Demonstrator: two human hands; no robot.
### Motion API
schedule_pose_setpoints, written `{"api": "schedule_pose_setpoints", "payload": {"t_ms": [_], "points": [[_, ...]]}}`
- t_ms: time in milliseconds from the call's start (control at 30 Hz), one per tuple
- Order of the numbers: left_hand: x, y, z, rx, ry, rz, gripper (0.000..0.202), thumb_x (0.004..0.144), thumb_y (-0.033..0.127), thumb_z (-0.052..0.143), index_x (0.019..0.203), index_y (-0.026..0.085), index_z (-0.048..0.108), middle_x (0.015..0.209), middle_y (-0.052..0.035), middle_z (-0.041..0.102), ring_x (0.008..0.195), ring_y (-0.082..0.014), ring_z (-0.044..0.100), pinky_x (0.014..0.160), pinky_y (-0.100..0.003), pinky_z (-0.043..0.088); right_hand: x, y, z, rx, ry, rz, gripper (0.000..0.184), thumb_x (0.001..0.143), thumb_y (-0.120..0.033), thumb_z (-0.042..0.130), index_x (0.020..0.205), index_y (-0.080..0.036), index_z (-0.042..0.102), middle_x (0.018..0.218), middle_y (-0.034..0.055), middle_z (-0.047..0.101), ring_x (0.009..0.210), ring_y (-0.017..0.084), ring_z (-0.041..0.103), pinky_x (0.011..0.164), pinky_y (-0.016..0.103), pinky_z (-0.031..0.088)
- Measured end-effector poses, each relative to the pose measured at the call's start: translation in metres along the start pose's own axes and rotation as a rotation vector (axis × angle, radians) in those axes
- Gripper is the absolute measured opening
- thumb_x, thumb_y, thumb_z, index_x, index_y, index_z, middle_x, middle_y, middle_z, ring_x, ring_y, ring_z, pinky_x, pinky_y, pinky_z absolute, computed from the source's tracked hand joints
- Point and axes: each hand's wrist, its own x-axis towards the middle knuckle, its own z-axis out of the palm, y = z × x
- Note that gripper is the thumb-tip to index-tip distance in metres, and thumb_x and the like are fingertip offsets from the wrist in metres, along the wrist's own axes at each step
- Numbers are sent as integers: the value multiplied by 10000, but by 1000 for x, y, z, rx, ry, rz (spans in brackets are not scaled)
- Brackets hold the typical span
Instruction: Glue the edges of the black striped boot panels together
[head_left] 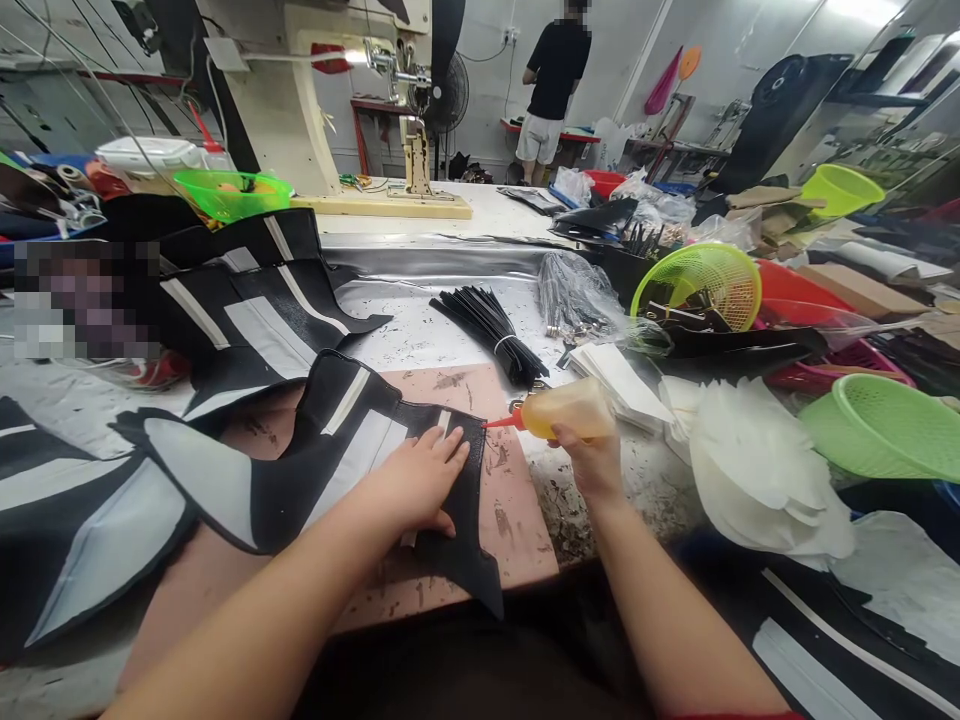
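Observation:
My left hand point(420, 480) lies flat with fingers spread on a black cut shoe-upper piece point(360, 400), which has pale strips and patches stuck on it. That piece rests on a pink, stained board point(517, 500). In my right hand point(589, 465) is a squeeze bottle point(570, 408) of amber liquid, tilted on its side. Its red nozzle points left, and the tip is at the right edge of the black piece, close to my left fingertips. Whether liquid is coming out cannot be made out.
More black pieces with pale patches point(255, 300) lie at the left. Beyond the board are a bundle of black strips point(487, 330) and white strips point(619, 385). White cut sheets point(765, 465) and a green basket point(885, 425) stand right. A sewing machine point(300, 110) and a person point(555, 75) are behind.

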Motion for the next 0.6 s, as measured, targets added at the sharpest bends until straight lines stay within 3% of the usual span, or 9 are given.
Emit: {"api": "schedule_pose_setpoints", "payload": {"t_ms": [200, 600], "points": [[0, 0, 0, -2, -3, -3, 1020, 594, 423, 765, 1377, 114, 191, 1450, -168, 99, 1318, -352, 137, 1041, -455, 263, 1, -1, 3, 31, 37, -10, 637, 433, -391, 797, 959, -167, 515, 831, 40, 614, 699, 207, 603, 457, 301, 518], [3, -1, 2, -18, 12, 7, 1012, 581, 418, 773, 1374, 126, 215, 1452, -156, 112, 1315, -359, 144, 1036, -452, 275, -18, -4, -9, -12, -92, 61, 521, 513, -387, 773, 930, -172, 549, 805, 35, 618, 671, 189, 602, 418, 263, 503]]}}
